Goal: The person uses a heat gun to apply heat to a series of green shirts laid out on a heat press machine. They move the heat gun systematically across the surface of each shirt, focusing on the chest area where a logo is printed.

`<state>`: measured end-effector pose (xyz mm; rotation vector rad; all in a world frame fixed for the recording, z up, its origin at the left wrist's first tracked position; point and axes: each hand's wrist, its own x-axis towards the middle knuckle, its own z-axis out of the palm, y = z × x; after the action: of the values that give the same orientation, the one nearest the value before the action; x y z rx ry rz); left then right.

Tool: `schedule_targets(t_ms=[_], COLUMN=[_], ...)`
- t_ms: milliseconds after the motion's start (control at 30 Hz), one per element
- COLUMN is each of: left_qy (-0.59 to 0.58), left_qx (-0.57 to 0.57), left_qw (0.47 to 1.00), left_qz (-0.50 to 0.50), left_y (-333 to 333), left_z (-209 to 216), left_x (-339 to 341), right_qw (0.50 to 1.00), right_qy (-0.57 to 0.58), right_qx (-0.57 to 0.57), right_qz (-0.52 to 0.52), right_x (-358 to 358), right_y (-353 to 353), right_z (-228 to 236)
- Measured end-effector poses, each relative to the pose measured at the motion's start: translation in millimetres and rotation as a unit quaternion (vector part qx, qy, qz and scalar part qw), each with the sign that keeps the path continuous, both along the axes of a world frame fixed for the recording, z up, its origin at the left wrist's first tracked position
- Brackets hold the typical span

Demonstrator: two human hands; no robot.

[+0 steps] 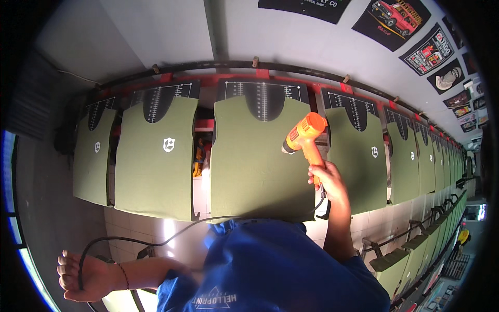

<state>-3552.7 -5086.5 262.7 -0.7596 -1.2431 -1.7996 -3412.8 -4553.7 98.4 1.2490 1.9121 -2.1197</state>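
Observation:
My right hand [328, 181] grips the handle of an orange heat gun [307, 136]. Its dark nozzle points left and down, above the right part of a plain green T-shirt [260, 161]. This shirt lies flat over a black board with white ruler marks [264, 101]; no emblem shows on it. A black power cord [202, 221] runs from the gun's handle across my front to the far left. There my left hand [87, 276] is palm up with curled fingers, holding the cord, which crosses the palm.
On neighbouring boards lie more green shirts with a small white emblem [169, 145], several in a long row to the right. A dark rail [234, 64] with pegs runs behind them. Another row of shirts [390, 260] stands at lower right. Printed posters [397, 21] hang on the wall.

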Motion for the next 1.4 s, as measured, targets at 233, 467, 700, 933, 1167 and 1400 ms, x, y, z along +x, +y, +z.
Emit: schedule_targets(t_ms=[233,467,700,933,1167,1400], left_qy=[-0.009,-0.027,-0.049,-0.073,-0.074,-0.095], left_qx=[0.031,0.023,0.120,0.055,0.115,0.084], left_qw=[0.999,0.999,0.990,0.993,0.990,0.984], left_qz=[0.043,0.039,0.055,-0.079,-0.034,-0.128], left_y=[20.0,39.6,67.0,118.6,259.2,339.3], left_z=[1.4,-4.7,-18.5,-13.6,-20.1,-19.7], left_x=[-2.2,8.1,29.9,63.4,115.6,174.4], right_qw=[0.999,0.996,0.993,0.996,0.994,0.993], right_qy=[0.008,0.012,0.021,0.052,0.005,0.014], right_qx=[-0.002,0.030,0.033,0.006,0.076,0.087], right_qz=[0.045,0.082,0.110,0.077,-0.072,-0.074], right_x=[2.7,5.6,13.6,62.6,186.2,227.4], right_y=[-0.9,7.5,19.8,86.6,245.4,344.9], right_z=[-0.1,-4.8,2.0,1.3,-0.8,-1.8])
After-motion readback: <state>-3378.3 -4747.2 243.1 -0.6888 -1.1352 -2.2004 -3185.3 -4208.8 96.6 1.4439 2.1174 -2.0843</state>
